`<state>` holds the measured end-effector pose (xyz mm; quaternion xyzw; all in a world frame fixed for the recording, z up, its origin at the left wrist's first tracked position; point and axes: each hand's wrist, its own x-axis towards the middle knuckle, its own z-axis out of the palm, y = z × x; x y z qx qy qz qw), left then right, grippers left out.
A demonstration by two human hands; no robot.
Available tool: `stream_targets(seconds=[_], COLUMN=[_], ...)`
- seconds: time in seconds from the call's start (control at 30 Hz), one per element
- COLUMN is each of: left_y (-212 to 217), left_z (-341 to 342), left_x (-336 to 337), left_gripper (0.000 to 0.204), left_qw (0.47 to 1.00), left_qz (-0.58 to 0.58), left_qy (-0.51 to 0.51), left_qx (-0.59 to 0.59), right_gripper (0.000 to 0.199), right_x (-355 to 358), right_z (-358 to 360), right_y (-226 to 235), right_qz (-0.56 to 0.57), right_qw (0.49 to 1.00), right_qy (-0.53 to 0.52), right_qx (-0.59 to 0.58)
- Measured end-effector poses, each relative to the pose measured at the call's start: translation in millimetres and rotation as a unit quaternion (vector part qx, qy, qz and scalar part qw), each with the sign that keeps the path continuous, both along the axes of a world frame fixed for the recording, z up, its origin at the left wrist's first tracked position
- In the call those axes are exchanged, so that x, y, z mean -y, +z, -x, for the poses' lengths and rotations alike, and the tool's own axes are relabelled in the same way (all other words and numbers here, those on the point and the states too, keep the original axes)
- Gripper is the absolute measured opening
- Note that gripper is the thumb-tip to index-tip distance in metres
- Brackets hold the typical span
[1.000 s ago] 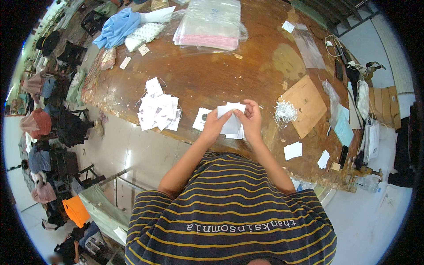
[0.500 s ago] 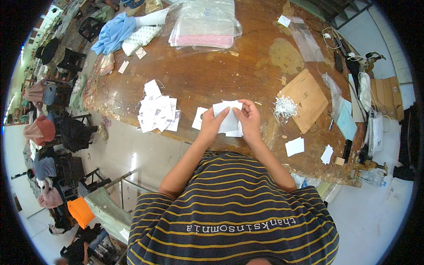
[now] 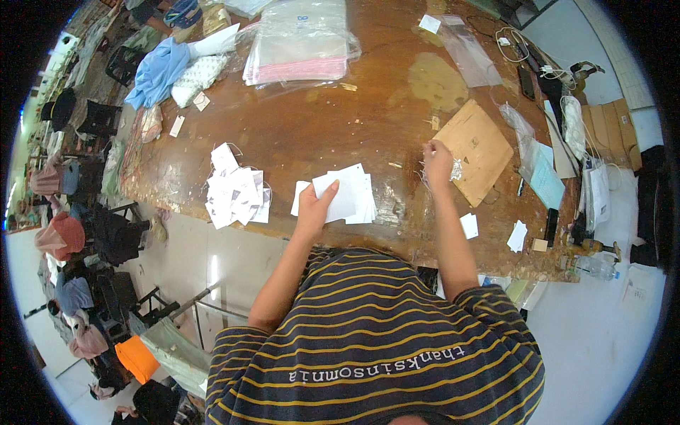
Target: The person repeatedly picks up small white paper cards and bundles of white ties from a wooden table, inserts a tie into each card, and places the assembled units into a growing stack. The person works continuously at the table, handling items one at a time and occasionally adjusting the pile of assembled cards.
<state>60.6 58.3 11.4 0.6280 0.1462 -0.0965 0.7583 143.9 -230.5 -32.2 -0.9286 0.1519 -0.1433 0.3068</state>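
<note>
My left hand (image 3: 314,205) holds a small stack of white paper tags (image 3: 348,195) just above the near edge of the brown wooden table (image 3: 333,120). My right hand (image 3: 437,161) has reached to the right and pinches thin white strings from a small pile (image 3: 453,170) beside a brown cardboard sheet (image 3: 473,150). A loose heap of white tags with strings (image 3: 236,193) lies on the table to the left of my left hand.
Clear plastic bags with pink and white contents (image 3: 297,42) lie at the far side, with a blue cloth (image 3: 157,71) to the far left. Loose white tags (image 3: 469,225) and cables (image 3: 528,64) sit at the right. Chairs and clothes crowd the floor on the left.
My right hand has let go of the tag stack and moved right to the string pile. My left hand keeps the stack on its own.
</note>
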Motion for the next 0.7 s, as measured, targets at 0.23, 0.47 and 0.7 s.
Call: stream_targets(seconds=[0.23, 0.47, 0.7], left_y=[-8, -6, 7], left_z=[-3, -6, -14], left_x=[0, -7, 8], left_gripper=[0.026, 0.026, 0.025], left_qw=[1.0, 1.0, 0.998], left_qz=[0.004, -0.016, 0.019], left_qy=[-0.006, 0.024, -0.046], left_qx=[-0.012, -0.012, -0.035], right_gripper=[0.011, 0.015, 0.015], right_x=[50, 76, 70], right_z=[-48, -24, 11], right_y=[-84, -14, 67], right_qz=[0.29, -0.437, -0.511], right_qw=[0.945, 0.874, 0.841], right_qy=[0.133, -0.057, -0.02], right_qx=[-0.08, 0.202, 0.177])
